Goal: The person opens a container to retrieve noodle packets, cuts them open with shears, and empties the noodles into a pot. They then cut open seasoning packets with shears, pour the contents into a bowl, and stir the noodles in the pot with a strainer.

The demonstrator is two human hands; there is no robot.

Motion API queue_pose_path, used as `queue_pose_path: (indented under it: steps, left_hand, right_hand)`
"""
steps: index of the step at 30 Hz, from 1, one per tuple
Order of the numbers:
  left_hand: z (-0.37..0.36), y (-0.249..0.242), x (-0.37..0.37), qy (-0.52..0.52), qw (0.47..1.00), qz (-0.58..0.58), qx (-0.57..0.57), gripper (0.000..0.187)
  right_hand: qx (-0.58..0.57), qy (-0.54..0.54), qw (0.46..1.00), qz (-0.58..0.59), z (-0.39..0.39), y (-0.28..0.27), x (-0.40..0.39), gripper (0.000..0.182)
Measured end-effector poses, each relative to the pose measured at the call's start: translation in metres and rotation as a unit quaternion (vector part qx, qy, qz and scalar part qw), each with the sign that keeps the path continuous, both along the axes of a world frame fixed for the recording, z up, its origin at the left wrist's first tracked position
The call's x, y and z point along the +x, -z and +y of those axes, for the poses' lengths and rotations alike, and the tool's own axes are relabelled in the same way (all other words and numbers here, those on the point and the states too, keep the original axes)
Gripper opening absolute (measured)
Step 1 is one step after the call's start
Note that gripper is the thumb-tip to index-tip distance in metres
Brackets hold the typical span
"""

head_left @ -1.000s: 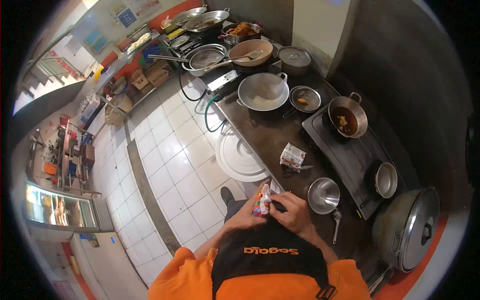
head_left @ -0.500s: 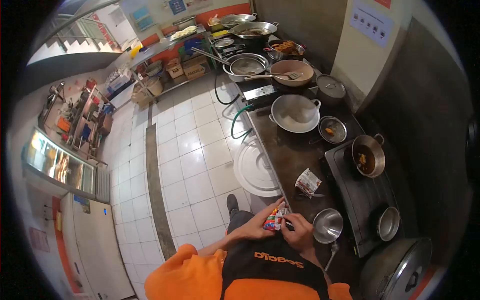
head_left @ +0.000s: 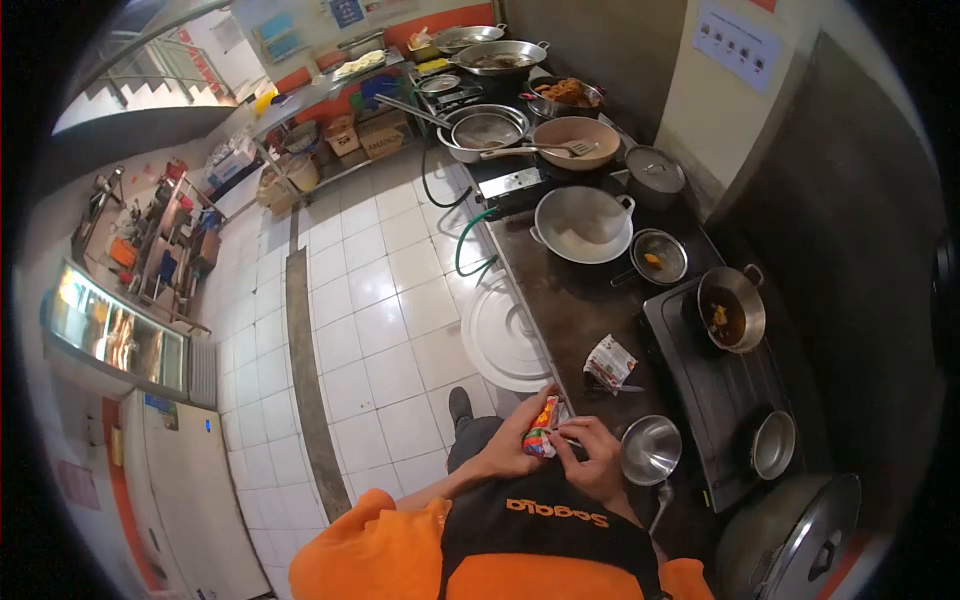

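Note:
My left hand (head_left: pixel 512 444) is wrapped round a small red, white and blue packet (head_left: pixel 540 428) in front of the black apron, near the counter's edge. The fingers of my right hand (head_left: pixel 592 456) pinch the packet's whitish side. On the dark counter beyond them lies an opened white and red wrapper (head_left: pixel 611 362), with a small blade partly under it. A metal ladle (head_left: pixel 651 451) rests just right of my right hand, its bowl facing up.
The black stove (head_left: pixel 705 400) on the right bears a pan of dark oil (head_left: pixel 731 309) and a small metal bowl (head_left: pixel 773 445). A lidded pot (head_left: pixel 795 545) stands lower right. Farther back are a white wok (head_left: pixel 584 225) and a strainer (head_left: pixel 659 257). A round white lid (head_left: pixel 506 335) is left of the counter.
The view has shifted slightly. Both hands remain at the packet, with the left hand and packet turned a little.

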State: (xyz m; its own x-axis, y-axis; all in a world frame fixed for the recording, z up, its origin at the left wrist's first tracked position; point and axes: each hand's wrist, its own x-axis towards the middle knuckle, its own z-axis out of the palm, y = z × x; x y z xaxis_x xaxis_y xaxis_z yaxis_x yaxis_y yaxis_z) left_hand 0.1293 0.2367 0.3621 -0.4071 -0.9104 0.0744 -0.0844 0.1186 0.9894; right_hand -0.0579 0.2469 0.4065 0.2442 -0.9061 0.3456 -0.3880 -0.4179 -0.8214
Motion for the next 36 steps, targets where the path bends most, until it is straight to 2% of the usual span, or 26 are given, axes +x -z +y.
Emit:
queue_pose_path:
  steps: [3, 7, 8, 11, 12, 14, 16, 19, 20, 23, 24, 26, 27, 28, 29, 30, 31, 32, 36]
  left_hand:
    - [-0.001, -0.005, 0.002, 0.065, 0.997, -0.042, -0.013, 0.102]
    - [-0.003, -0.006, -0.001, 0.111, 0.989, 0.05, 0.079, 0.096]
    - [-0.003, -0.013, -0.003, 0.119, 0.983, 0.087, 0.106, 0.089]
    - [-0.008, 0.0, 0.0, 0.162, 0.974, 0.113, 0.113, 0.083]
    - [-0.004, -0.004, -0.003, 0.14, 0.968, 0.124, 0.165, 0.082]
    - [0.004, 0.016, -0.002, 0.146, 0.957, 0.173, 0.182, 0.089]
    - [0.001, 0.014, -0.001, 0.165, 0.94, 0.219, 0.203, 0.096]
    - [0.007, 0.042, 0.003, 0.15, 0.846, 0.392, 0.33, 0.099]
    - [0.008, 0.05, 0.006, 0.096, 0.879, 0.286, 0.37, 0.107]
    - [0.003, 0.02, -0.004, 0.1, 0.859, 0.379, 0.328, 0.115]
    - [0.001, 0.02, -0.003, 0.105, 0.868, 0.364, 0.32, 0.117]
    - [0.0, 0.022, -0.002, 0.12, 0.883, 0.333, 0.308, 0.122]
    - [0.001, 0.022, -0.001, 0.103, 0.889, 0.324, 0.308, 0.122]
    - [0.005, 0.021, 0.002, 0.096, 0.892, 0.317, 0.307, 0.122]
    - [0.003, 0.022, -0.003, 0.106, 0.893, 0.314, 0.305, 0.122]
    - [-0.001, 0.012, -0.011, 0.092, 0.947, 0.196, 0.235, 0.122]
    - [-0.002, 0.003, -0.017, 0.106, 0.928, 0.251, 0.253, 0.123]
    - [0.001, 0.008, -0.022, 0.102, 0.965, 0.174, 0.165, 0.096]
    - [0.004, -0.005, -0.047, 0.056, 0.953, 0.217, 0.202, 0.083]
  right_hand:
    - [0.168, -0.017, 0.984, -0.065, -0.003, 0.001, -0.004, 0.021]
    - [0.06, -0.081, 0.994, 0.039, -0.009, -0.005, -0.009, 0.024]
    - [0.028, -0.092, 0.994, 0.043, -0.008, 0.0, -0.009, 0.027]
    - [-0.021, -0.101, 0.994, 0.027, 0.0, 0.012, -0.009, 0.027]
    - [-0.03, -0.085, 0.996, 0.014, 0.003, 0.016, -0.007, 0.025]
    - [-0.053, -0.078, 0.996, 0.002, 0.013, 0.022, -0.007, 0.023]
    - [-0.1, -0.084, 0.991, -0.03, 0.012, 0.025, -0.006, 0.023]
    - [-0.037, -0.073, 0.996, -0.045, 0.023, 0.036, -0.014, 0.023]
    - [-0.065, -0.045, 0.996, -0.033, 0.021, 0.038, -0.012, 0.022]
    - [0.006, 0.036, 0.999, -0.019, 0.013, 0.016, -0.02, 0.021]
    - [0.01, 0.048, 0.997, -0.062, 0.008, 0.014, -0.022, 0.013]
    - [-0.022, 0.054, 0.997, -0.044, 0.002, -0.005, -0.015, 0.008]
    - [-0.041, 0.064, 0.997, -0.03, 0.002, -0.011, -0.017, 0.009]
    - [-0.028, 0.01, 0.997, 0.07, 0.008, -0.009, -0.026, 0.016]
    - [-0.08, 0.018, 0.991, 0.106, 0.008, -0.012, -0.023, 0.019]
    - [-0.05, 0.018, 0.996, 0.075, 0.009, -0.023, -0.022, 0.024]
    - [-0.022, 0.024, 0.998, 0.051, 0.013, -0.027, -0.019, 0.028]
    - [-0.007, 0.048, 0.999, 0.009, 0.019, -0.013, -0.015, 0.03]
    - [0.109, 0.053, 0.983, -0.135, 0.033, 0.007, -0.011, 0.035]
